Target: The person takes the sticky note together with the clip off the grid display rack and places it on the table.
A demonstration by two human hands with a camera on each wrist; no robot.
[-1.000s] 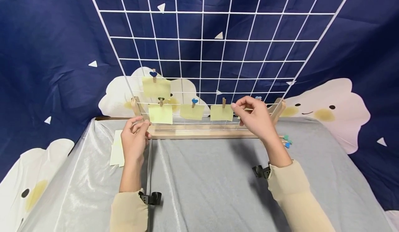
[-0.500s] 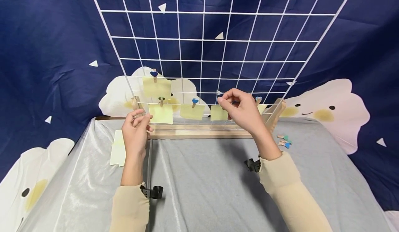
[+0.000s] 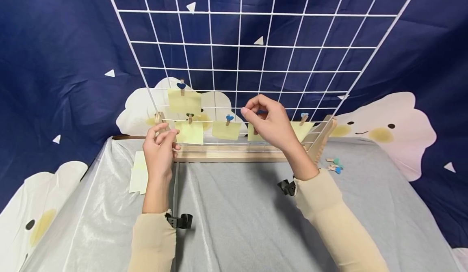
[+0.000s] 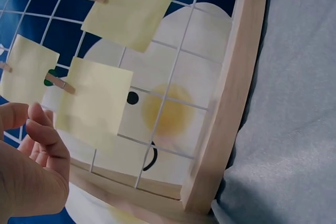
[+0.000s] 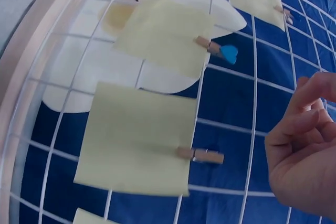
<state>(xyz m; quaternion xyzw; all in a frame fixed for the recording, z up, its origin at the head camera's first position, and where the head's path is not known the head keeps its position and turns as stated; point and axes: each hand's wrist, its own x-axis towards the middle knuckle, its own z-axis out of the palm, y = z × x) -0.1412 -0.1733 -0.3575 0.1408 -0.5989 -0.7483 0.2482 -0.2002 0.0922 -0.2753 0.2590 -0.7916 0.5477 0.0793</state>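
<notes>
My left hand (image 3: 159, 148) hovers by the lower left of the white wire grid (image 3: 252, 70), fingers loosely bent, with nothing seen in them. Beside it hangs a yellow paper note (image 3: 189, 133) under a clothespin with a green heart (image 4: 51, 77). My right hand (image 3: 269, 122) is in front of the grid, right of centre, thumb and index finger near each other; nothing shows between them. It partly covers a note (image 5: 136, 140) held by a plain-backed clothespin (image 5: 202, 155). Left of that hangs another note (image 5: 163, 35) with a blue-heart clothespin (image 5: 220, 51). One higher note (image 3: 184, 101) hangs above the row.
A wooden base (image 3: 234, 156) carries the grid on a grey cloth (image 3: 234, 215). Loose notes (image 3: 139, 174) lie at left. Several loose clothespins (image 3: 335, 166) lie at right. A further clipped note (image 3: 301, 130) hangs near the right post (image 3: 321, 140).
My right hand has travelled left and slightly upward across the grid, uncovering the rightmost note and passing over the plain-clipped one. My left hand has risen slightly.
</notes>
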